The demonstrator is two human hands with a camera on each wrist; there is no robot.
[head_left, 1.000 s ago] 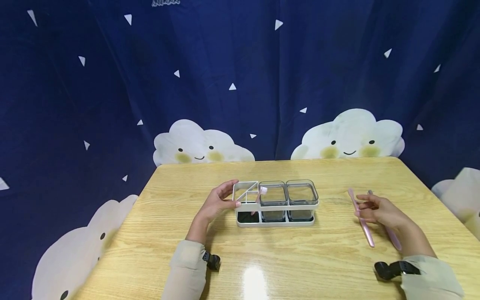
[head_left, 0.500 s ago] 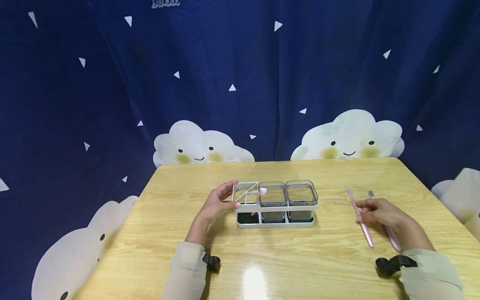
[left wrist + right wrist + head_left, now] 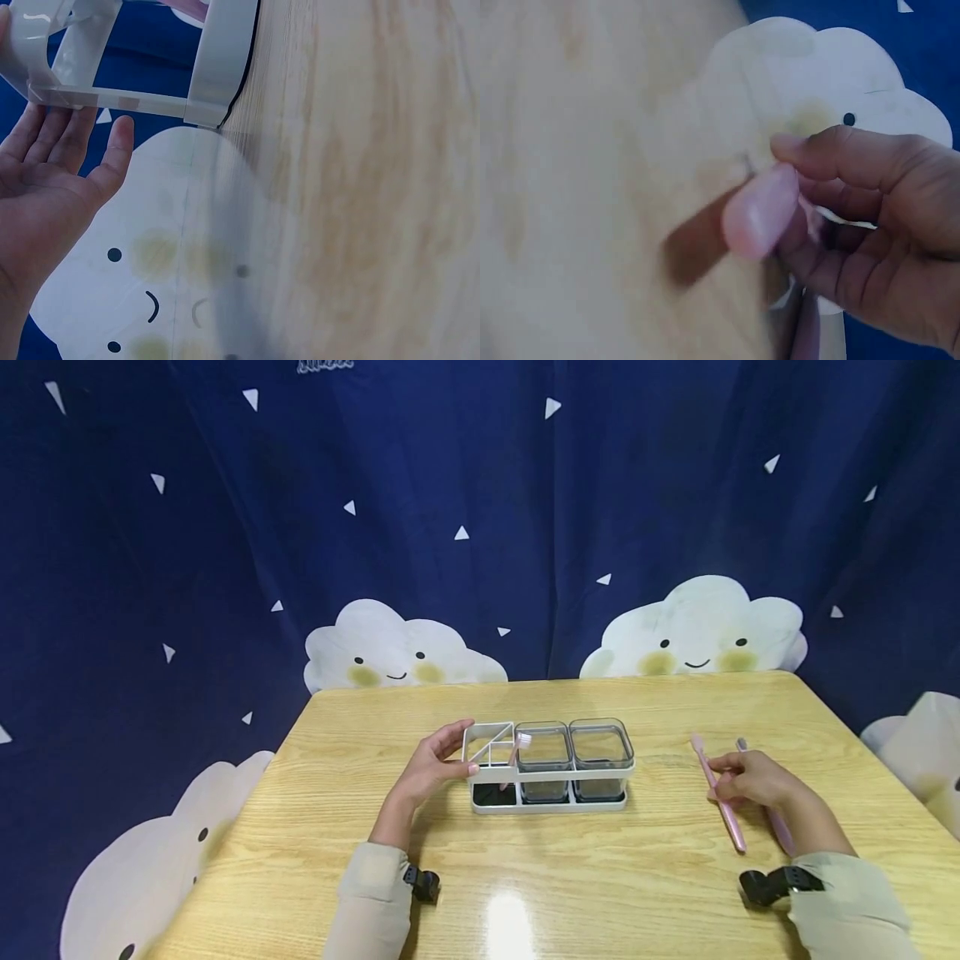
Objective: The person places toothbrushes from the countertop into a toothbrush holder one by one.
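My left hand [image 3: 429, 768] holds the left end of a white toothbrush holder [image 3: 546, 775], thumb at the front rail and fingers behind. In the left wrist view, the fingers touch the holder's frame [image 3: 142, 102]. A toothbrush with a pale head [image 3: 523, 741] leans in the holder's divided left section. On the right, my right hand [image 3: 765, 783] pinches a pink toothbrush [image 3: 729, 820] around the middle of its handle. The right wrist view shows its rounded handle end [image 3: 759, 214] toward the camera. A second, purplish toothbrush [image 3: 782, 835] lies partly hidden beneath that hand.
Two clear square cups, a middle one [image 3: 543, 747] and a right one [image 3: 602, 745], sit in the holder. The wooden table [image 3: 600, 877] ends at a dark blue curtain [image 3: 420, 468] with cloud prints behind it.
My right fingers have closed from a loose reach onto the pink toothbrush, which has barely shifted. My left hand and the holder stay in place.
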